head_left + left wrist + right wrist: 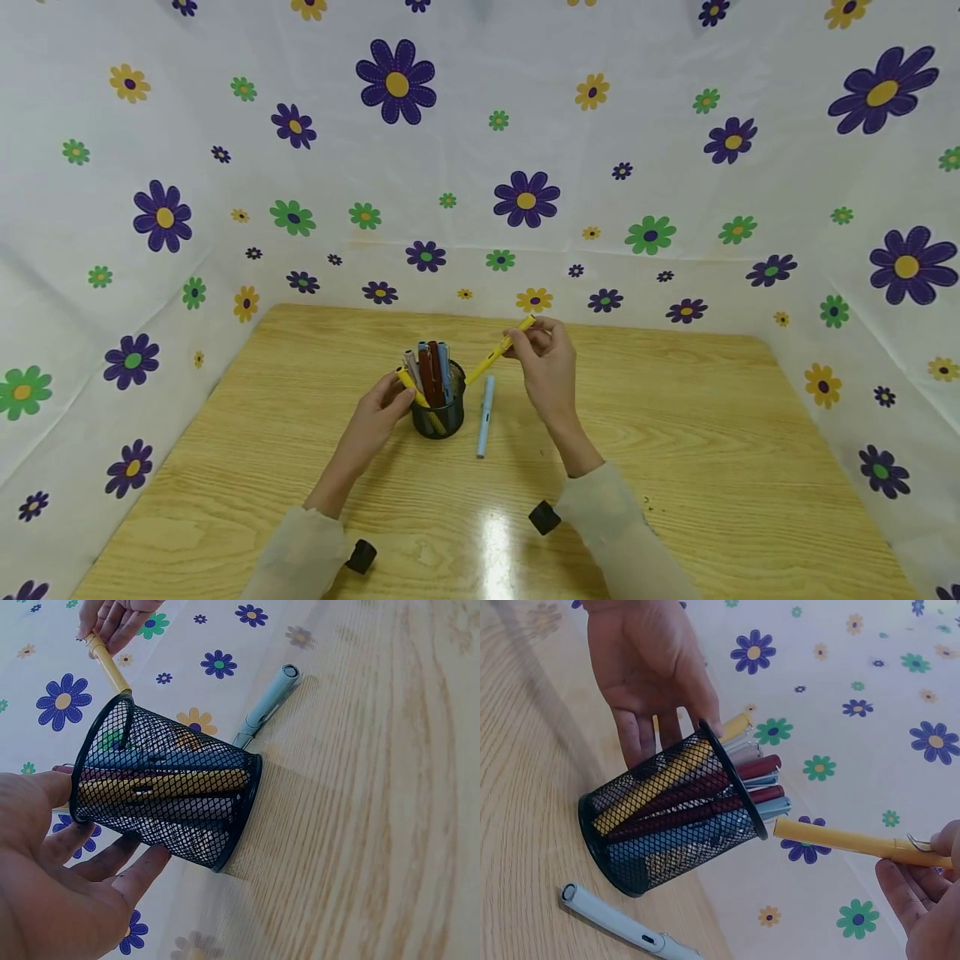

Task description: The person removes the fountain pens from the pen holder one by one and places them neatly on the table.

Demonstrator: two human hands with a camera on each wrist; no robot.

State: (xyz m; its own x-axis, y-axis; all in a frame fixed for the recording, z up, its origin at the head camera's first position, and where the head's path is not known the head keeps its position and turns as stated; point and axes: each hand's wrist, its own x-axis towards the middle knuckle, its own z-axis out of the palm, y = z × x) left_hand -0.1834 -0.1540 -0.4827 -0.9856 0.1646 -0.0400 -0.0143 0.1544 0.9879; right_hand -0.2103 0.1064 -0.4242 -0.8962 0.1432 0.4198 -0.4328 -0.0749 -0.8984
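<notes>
My right fingers [898, 892] pinch a yellow pen [487, 362], its lower end at the rim of a mesh cup [438, 422], perhaps touching, towards the tabletop's [675, 417] far edge. My left fingers [142, 874] curl round the cup. The pen looks light, stiff, slick; best held mid-barrel.

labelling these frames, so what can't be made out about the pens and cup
Head: lower ends of the pens in the mesh cup, blurred behind the mesh.
Left wrist: one end of the loose light blue pen, hidden behind the mesh cup.
Right wrist: far end of the held yellow pen, lost where the right hand meets the picture edge.
Every view: any pen lettering, too small.
</notes>
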